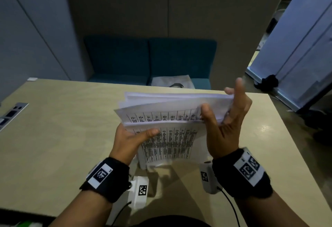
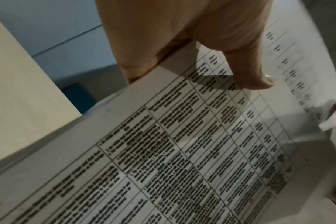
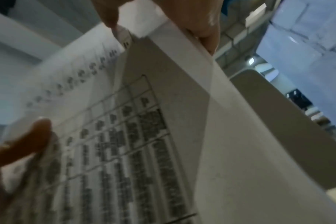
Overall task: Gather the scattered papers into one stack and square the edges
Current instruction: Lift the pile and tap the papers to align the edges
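A stack of white papers [image 1: 170, 137] printed with tables stands tilted on its lower edge on the beige table [image 1: 53, 128]. Its upper sheets fan apart and lean away from me. My left hand [image 1: 133, 137] grips the stack's left edge, thumb across the front and fingers hidden behind. My right hand [image 1: 217, 104] pinches the upper right corner, thumb in front and fingers behind, the index finger pointing up. The left wrist view shows the printed papers [image 2: 182, 151] under my left thumb [image 2: 249, 72]. In the right wrist view the papers [image 3: 144, 136] are held at the top by my right thumb [image 3: 107, 13].
A teal sofa [image 1: 149, 61] with a pale bag [image 1: 172, 83] on it stands beyond the table's far edge. A socket panel [image 1: 12, 113] is set into the table at the left. The table's right edge [image 1: 291, 137] runs diagonally, with a white board [image 1: 296, 56] leaning beyond it.
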{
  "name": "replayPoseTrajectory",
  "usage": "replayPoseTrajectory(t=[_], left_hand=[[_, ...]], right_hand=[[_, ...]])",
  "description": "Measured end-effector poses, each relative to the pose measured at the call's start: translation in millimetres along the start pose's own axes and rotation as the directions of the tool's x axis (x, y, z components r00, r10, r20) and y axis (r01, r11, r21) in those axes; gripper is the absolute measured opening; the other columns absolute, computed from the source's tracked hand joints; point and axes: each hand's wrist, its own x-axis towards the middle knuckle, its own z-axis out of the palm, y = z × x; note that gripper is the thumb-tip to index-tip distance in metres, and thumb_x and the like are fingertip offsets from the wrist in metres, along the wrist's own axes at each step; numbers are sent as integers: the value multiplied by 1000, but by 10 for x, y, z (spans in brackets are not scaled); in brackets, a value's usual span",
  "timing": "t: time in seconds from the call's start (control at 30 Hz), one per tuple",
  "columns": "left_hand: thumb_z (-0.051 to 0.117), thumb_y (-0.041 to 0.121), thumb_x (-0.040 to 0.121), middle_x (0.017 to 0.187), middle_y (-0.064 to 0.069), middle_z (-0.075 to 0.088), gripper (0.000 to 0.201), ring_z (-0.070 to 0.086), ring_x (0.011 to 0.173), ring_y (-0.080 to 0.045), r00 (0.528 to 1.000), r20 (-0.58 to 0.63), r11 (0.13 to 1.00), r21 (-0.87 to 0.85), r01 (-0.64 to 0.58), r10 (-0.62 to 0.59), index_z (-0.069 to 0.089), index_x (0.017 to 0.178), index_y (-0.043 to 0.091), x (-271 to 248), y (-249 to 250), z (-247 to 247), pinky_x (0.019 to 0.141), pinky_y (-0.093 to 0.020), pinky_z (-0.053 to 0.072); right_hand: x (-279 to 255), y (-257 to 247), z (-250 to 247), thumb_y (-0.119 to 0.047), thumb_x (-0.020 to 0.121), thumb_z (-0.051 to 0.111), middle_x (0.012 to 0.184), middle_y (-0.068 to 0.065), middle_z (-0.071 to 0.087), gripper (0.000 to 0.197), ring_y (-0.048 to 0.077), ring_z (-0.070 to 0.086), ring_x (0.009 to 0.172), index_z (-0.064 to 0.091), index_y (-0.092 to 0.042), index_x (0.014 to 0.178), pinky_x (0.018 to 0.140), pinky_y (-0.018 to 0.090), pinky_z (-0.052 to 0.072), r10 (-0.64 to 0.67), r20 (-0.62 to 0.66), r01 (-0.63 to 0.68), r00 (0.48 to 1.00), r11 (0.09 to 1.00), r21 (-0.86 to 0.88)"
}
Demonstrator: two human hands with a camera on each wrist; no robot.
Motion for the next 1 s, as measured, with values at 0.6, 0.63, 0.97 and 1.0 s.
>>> replayPoseTrajectory(t=[0.6, 0.63, 0.97, 1.0], left_hand=[[92, 33, 52, 103, -7, 77, 52, 73, 99, -22, 999, 48, 1000, -18, -9, 10, 74, 100, 27, 7, -15, -13, 79, -27, 57], [93, 33, 50, 103, -7, 77, 56, 73, 99, -22, 999, 44, 1000, -11, -6, 7, 73, 102, 23, 4, -14, -17, 79, -27, 58], [88, 10, 64, 100, -5, 77, 49, 74, 95, -17, 999, 35, 999, 34, 25, -26, 68, 109, 9, -6, -54, -17, 81, -28, 59], [83, 7, 68, 93, -4, 78, 39, 75, 89, -15, 999, 19, 998, 44, 36, -37, 68, 104, 5, -9, -54, -14, 81, -28, 59]], right_hand=[[-20, 149, -60, -27, 85, 68, 138, 15, 26, 29, 19, 22, 140, 60, -26, 114, 106, 46, 38, -308, 37, 309, 951, 930, -200], [-23, 143, -63, -26, 84, 70, 137, 16, 26, 33, 23, 24, 139, 58, -25, 115, 104, 44, 40, -312, 38, 313, 949, 931, -186], [-91, 159, -52, -29, 84, 65, 132, 14, 31, 52, 22, 33, 132, 40, -13, 126, 103, 27, 39, -213, -42, 206, 976, 971, -122], [-79, 174, -57, -32, 82, 68, 131, 11, 32, 61, 20, 37, 130, 35, -11, 129, 100, 31, 44, -153, -62, 151, 986, 988, -38]])
